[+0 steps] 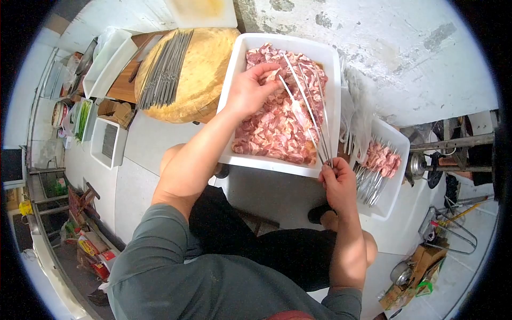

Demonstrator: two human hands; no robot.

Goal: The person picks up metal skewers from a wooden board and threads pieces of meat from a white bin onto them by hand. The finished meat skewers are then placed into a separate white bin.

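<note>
My right hand (338,181) is closed around the lower ends of several thin metal skewers (313,125), which fan out over the raw meat. One skewer carries pieces of meat (301,114) partway along its length. Over the left part of the tub my left hand (252,92) pinches a small piece of meat (273,76) close to the pointed tip of that skewer. Beneath both hands lies a heap of cut raw meat (261,136) in a white plastic tub (228,128).
A round wooden chopping block (213,64) bears a bundle of bare skewers (168,69). On the right, a white bin (399,173) holds loaded meat skewers (381,160) beside a plastic bag (356,101). Another white bin (118,152) with dark skewers stands at left.
</note>
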